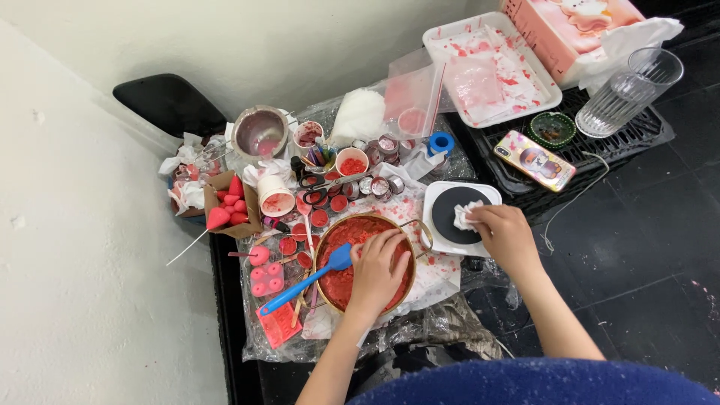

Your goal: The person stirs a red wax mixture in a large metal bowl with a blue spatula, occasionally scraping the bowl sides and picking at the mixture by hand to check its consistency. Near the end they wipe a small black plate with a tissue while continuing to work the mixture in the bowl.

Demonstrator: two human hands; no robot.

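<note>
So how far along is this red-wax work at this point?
Done: small red discs and pink moulded shapes lie set out. In hand: the left hand rests in the bowl of red stuff by a blue spatula; the right hand wipes the black plate with a tissue. Left: the bowl is still full.

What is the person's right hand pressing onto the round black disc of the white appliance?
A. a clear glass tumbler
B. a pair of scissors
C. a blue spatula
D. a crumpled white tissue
D: the right hand rests its fingertips on a crumpled white tissue lying on the round black disc, while the left hand holds the blue spatula over the pan of red mixture.
</note>
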